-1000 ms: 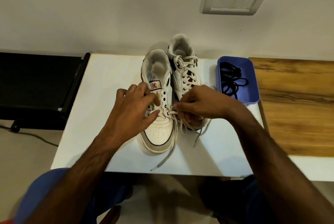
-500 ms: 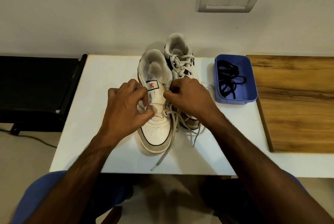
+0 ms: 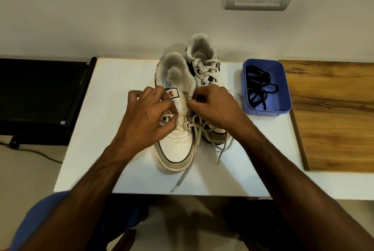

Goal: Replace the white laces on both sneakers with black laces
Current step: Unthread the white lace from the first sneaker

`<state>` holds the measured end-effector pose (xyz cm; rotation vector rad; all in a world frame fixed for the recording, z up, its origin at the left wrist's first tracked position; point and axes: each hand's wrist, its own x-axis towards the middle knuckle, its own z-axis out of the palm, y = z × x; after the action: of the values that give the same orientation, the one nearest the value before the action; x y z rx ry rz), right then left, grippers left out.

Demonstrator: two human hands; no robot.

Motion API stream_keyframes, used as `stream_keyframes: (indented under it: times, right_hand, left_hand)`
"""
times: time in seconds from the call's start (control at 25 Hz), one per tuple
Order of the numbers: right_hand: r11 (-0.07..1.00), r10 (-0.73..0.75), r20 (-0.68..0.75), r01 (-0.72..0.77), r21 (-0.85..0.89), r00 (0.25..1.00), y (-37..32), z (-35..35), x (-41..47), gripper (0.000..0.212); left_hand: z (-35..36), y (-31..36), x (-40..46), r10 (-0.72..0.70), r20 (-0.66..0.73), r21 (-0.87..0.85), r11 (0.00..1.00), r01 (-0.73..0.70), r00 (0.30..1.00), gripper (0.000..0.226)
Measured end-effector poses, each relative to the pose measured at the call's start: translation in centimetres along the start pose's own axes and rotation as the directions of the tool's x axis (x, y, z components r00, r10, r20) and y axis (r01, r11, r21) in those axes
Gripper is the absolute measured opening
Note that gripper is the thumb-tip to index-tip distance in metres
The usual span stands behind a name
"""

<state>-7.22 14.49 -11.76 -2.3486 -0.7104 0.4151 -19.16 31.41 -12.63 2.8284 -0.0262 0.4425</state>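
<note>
While unlaced, hands on sneaker.

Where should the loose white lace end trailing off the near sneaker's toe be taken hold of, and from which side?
Judging from the frame, grip the white lace just behind its tip, near the white table edge, pinching from above. It lies flat and straight there, apart from the near sneaker and both busy hands, so nothing blocks the approach.

white table, two sneakers, blue tray, wooden board
</note>
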Motion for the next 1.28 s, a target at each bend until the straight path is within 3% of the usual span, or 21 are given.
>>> stream_keyframes:
  times: [0.2, 0.4, 0.48, 0.72, 0.88, 1.0, 1.28]
  right_hand:
    - [1.000, -0.020, 0.008, 0.020, 0.018, 1.000, 0.3, -0.2, 0.0, 0.020]
    - [1.000, -0.019, -0.001, 0.019, 0.021, 1.000, 0.1, 0.0, 0.0, 0.020]
    - [1.000, -0.015, -0.003, 0.015, 0.020, 1.000, 0.2, -0.1, 0.0, 0.020]
    - [1.000, -0.021, -0.002, 0.021, 0.010, 1.000, 0.3, -0.2, 0.0, 0.019]
    - [1.000, -0.019, -0.013, 0.019, 0.012, 1.000, 0.3, 0.0, 0.0, 0.022]
    - [1.000, -0.010, -0.019, 0.011, 0.026, 1.000, 0.3, 0.0, 0.0, 0.022]
    - [1.000, -0.023, -0.006, 0.023, 0.019, 1.000, 0.4, -0.1, 0.0, 0.019]
  left_hand:
    - [-1.1, -1.4, -0.5, -0.095, -0.050, -0.039, 0.995, 0.093, 0.994, 0.026]
    - [0.8, 0.4, 0.2, 0.076, 0.020, 0.049, 0.996, -0.077, 0.997, 0.025]
    - [0.7, 0.2, 0.3, 0.084, -0.003, 0.066, 0.994, -0.084, 0.996, 0.021]
    - [-1.6, -1.8, -0.3, -0.148, -0.161, 0.026, 0.988, 0.154, 0.976, 0.018]
    - [-0.1, -0.2, 0.1, 0.029, -0.038, 0.091, 0.995, -0.026, 0.999, 0.031]
    - [1.1, 0.4, 0.3, 0.117, -0.005, 0.129, 0.985, -0.115, 0.993, 0.024]
    - [-0.9, -1.6, -0.1, -0.079, -0.143, 0.128, 0.987, 0.098, 0.986, 0.023]
